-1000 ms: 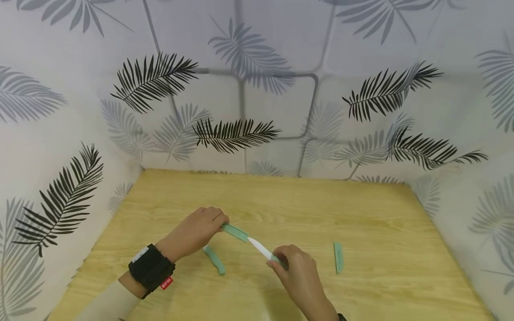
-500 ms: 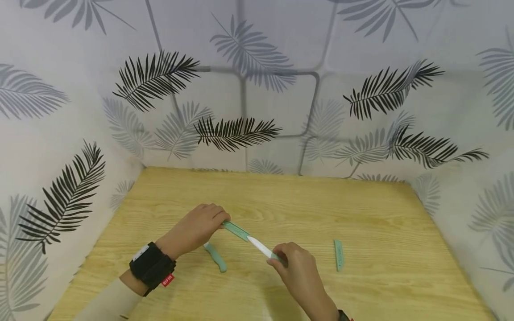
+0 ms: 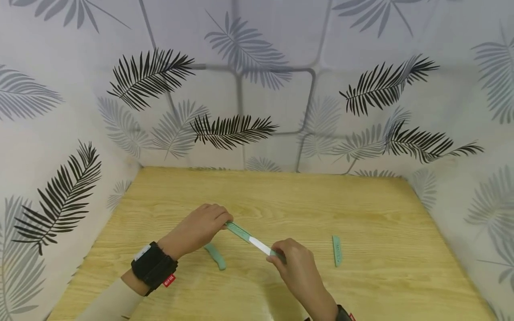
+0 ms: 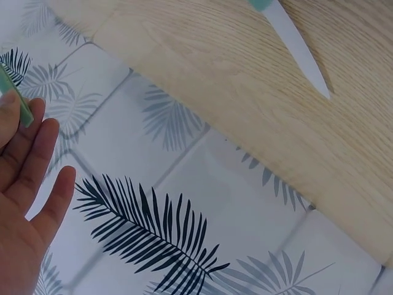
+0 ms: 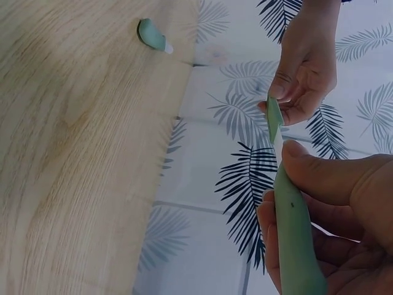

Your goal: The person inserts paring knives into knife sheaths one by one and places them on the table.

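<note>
In the head view my left hand [image 3: 202, 229] pinches a green knife sheath [image 3: 238, 231] by its far end, above the table. My right hand [image 3: 295, 265] grips the green handle [image 5: 296, 233] of a paring knife, thumb along its side. The white blade [image 3: 259, 245] spans the gap between handle and sheath, its tip hidden inside the sheath mouth. Sheath and knife form nearly one line. Beneath the left wrist lies a second paring knife, its green handle [image 3: 217, 257] showing in the head view and its bare white blade [image 4: 299, 50] in the left wrist view.
Another green sheath [image 3: 336, 251] lies on the wooden table [image 3: 381, 214] to the right of my right hand. A leaf-patterned cloth [image 3: 273, 98] hangs behind the table and along both sides.
The blade has slid a little into the sheath, so its pointed tip no longer shows and less white is visible. Both hands have drawn slightly closer; the things on the table stay put.
</note>
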### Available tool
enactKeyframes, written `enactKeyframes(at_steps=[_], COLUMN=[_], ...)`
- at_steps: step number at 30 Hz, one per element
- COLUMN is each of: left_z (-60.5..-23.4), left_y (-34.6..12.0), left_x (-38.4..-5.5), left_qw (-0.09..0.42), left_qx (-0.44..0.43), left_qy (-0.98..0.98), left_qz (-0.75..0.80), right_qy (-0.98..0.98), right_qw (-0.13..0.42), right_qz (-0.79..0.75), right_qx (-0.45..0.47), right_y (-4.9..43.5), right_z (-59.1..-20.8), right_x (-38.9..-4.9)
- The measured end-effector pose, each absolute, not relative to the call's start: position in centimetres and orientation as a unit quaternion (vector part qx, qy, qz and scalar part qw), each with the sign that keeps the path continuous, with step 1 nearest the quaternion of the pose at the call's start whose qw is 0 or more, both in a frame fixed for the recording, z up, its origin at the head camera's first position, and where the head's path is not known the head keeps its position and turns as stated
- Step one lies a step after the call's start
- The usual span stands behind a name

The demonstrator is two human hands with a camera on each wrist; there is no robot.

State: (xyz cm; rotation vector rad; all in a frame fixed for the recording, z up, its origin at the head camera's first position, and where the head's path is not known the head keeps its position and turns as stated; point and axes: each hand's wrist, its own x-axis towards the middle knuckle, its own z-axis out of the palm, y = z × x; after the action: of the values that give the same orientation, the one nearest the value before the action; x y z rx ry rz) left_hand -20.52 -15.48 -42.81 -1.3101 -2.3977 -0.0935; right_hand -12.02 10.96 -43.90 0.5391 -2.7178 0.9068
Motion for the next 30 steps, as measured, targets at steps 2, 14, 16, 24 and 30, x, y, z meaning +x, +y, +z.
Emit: enactKeyframes(at_steps=[2, 14, 16, 24, 30], left_z=[-42.7, -43.5, -43.5, -43.4, -43.4], left_y=[-15.3, -14.8, -14.6, -13.6, -13.1], left_x=[-20.4, -19.9, -19.9, -20.1, -20.0], left_qw=[0.195, 0.180, 0.181, 0.188, 0.199], left_qx=[-0.469, -0.470, -0.470, -0.479, -0.488], left_qy=[-0.861, -0.863, -0.863, -0.857, -0.849], left_qz=[-0.031, -0.033, -0.034, -0.037, -0.037], right_qy=[-0.925, -0.922, -0.923, -0.926, -0.925], right_qw=[0.115, 0.109, 0.104, 0.098, 0.107], right_qz=[0.311, 0.327, 0.329, 0.328, 0.325], right_qx=[0.184, 0.177, 0.174, 0.160, 0.167], right_y=[10.9, 10.7, 10.7, 10.7, 10.7], right_z=[-43.9, -44.3, -44.3, -44.1, -44.1], right_x=[-12.0, -11.8, -11.8, -11.8, -12.0])
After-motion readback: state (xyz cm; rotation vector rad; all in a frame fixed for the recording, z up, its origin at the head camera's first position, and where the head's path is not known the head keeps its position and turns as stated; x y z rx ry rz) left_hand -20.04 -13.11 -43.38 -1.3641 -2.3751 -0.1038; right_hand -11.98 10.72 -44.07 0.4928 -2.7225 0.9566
